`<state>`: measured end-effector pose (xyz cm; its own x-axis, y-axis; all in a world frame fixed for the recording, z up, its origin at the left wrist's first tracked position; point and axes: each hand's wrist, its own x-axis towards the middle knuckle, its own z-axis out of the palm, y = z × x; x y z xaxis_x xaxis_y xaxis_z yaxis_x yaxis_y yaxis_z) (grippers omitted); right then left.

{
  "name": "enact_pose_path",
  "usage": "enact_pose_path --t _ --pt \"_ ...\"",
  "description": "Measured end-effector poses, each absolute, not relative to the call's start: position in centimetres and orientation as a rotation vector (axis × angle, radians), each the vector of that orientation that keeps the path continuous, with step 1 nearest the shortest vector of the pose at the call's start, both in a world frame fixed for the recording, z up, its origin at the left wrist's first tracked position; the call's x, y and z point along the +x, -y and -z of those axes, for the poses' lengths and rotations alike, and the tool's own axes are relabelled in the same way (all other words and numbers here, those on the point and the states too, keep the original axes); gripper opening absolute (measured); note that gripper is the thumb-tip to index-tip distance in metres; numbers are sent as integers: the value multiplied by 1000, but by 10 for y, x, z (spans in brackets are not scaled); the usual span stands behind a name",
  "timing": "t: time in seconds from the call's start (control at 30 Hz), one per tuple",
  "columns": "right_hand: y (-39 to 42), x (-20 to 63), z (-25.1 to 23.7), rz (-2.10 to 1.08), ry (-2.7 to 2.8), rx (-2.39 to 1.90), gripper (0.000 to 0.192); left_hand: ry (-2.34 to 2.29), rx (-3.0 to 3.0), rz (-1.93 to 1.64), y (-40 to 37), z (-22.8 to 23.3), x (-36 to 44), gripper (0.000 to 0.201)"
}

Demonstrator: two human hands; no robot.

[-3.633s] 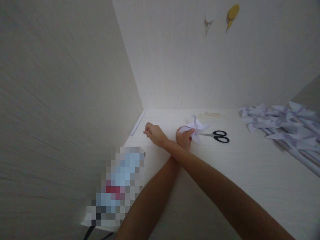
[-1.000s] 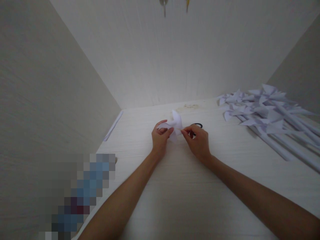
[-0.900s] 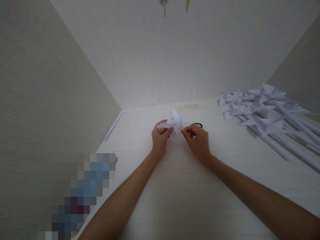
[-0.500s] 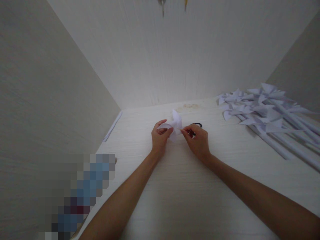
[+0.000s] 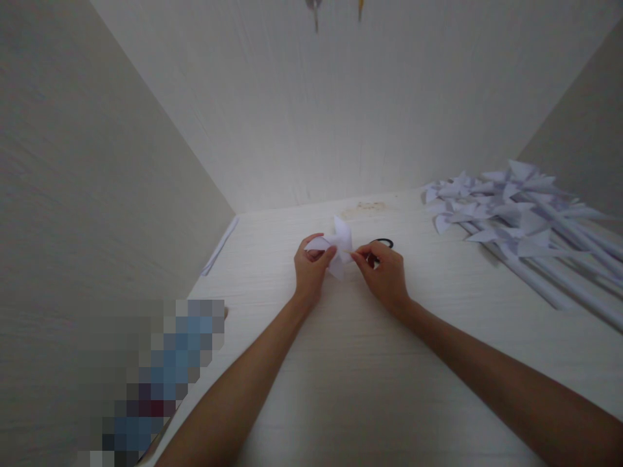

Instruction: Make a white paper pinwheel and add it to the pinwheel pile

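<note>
Since the earliest picture your arms have uncrossed: your right hand has come back from the far left, and both hands now meet over the paper pinwheel, which has barely shifted in the last second. Your left hand curls round the pinwheel's left blades, thumb and fingers pinching the paper. Your right thumb and forefinger are pressed together at its middle, probably on something small and thin, though the view is too coarse to tell what.

To do this well, keep the left grip light so the blades do not crease, and steady your right wrist on the table while you work at the centre.

The pinwheel is held just above the white table, near its middle. The scissors lie just behind your right hand, mostly hidden. Well to the right of the pinwheel lies a pile of pinwheels on sticks; well to its left a paper strip rests along the wall. Pale panels close in three sides.
</note>
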<state>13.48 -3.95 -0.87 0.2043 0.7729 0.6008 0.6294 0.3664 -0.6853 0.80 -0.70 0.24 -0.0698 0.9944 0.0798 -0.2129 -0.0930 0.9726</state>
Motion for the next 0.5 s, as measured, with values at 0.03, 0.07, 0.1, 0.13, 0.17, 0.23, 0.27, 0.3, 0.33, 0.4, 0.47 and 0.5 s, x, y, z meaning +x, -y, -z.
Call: enact_pose_path --t 0.03,0.07,0.1,0.13,0.17,0.23,0.27,0.3,0.33,0.4,0.47,0.5 --pt "39 135 9 -156 1492 -1331 11 -1047 1081 -1410 7 -2 8 43" --pt "39 135 9 -152 1493 -1333 11 -1044 1081 -1409 7 -2 8 43" --pt "39 135 9 -148 1494 -1335 11 -1040 1080 -1408 7 -2 7 43" --pt "39 135 9 -145 1494 -1338 10 -1036 1077 -1407 6 -1 7 43" --pt "39 135 9 -143 1494 -1341 10 -1033 1074 -1405 6 -1 7 44" --pt "39 135 9 -141 1495 -1342 10 -1023 1063 -1401 6 -1 7 45" --pt "38 135 9 -142 1496 -1339 11 -1017 1058 -1399 6 0 7 45" --pt "38 135 9 -143 1496 -1336 11 -1010 1054 -1398 6 0 7 45" --pt "38 135 9 -145 1496 -1333 11 -1003 1051 -1399 6 0 7 45" --pt "38 135 9 -152 1494 -1332 11 -995 1053 -1396 6 0 7 45" --pt "38 136 9 -159 1490 -1336 10 -996 1059 -1393 6 0 7 45" --pt "38 136 9 -163 1489 -1336 10 -998 1062 -1392 6 0 7 45"
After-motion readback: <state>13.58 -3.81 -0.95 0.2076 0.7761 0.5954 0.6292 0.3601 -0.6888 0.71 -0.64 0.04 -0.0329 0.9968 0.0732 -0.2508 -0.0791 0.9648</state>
